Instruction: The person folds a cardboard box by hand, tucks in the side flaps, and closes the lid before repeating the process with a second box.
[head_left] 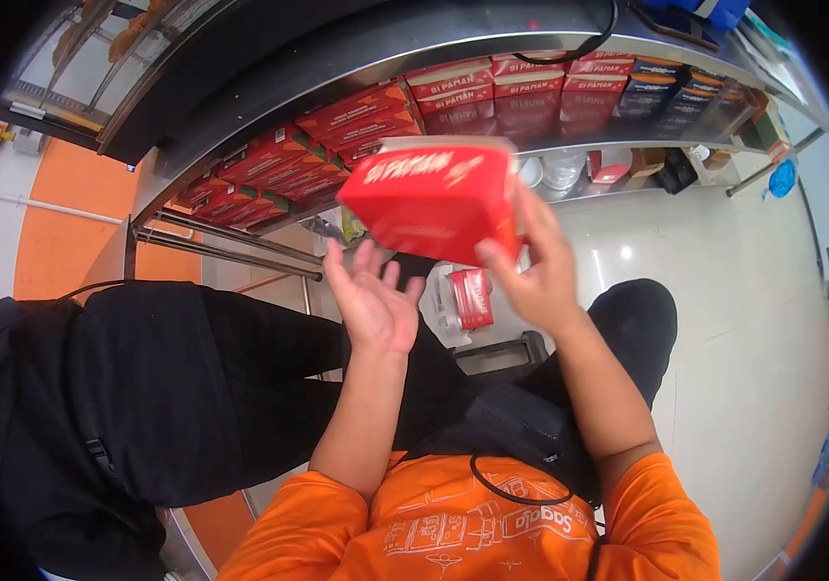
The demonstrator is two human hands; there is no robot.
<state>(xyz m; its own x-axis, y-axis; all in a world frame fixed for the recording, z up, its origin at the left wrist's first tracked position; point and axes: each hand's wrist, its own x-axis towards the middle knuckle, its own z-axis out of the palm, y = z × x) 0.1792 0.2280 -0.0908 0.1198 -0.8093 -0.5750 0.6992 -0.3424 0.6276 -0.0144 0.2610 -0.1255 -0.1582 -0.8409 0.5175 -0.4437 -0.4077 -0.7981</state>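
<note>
Head view shows the red box [429, 198], long axis 9-to-3 o'clock, printed face camera-ward, right hand [535, 266] raised grasping its 3 o'clock end, left hand [376, 302] released, palm showing, at 7 o'clock.

The person wears an orange short-sleeved T-shirt [453, 528] with white printed drawings and lettering, black trousers [259, 368], and a thin black cable [503, 492] looped well below the right hand [537, 276].

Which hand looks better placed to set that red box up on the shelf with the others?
Right, probably. The right hand grips the red box at its edge, raised near the shelf of matching boxes. The left hand is open, palm showing, below the box and holding nothing.
</note>
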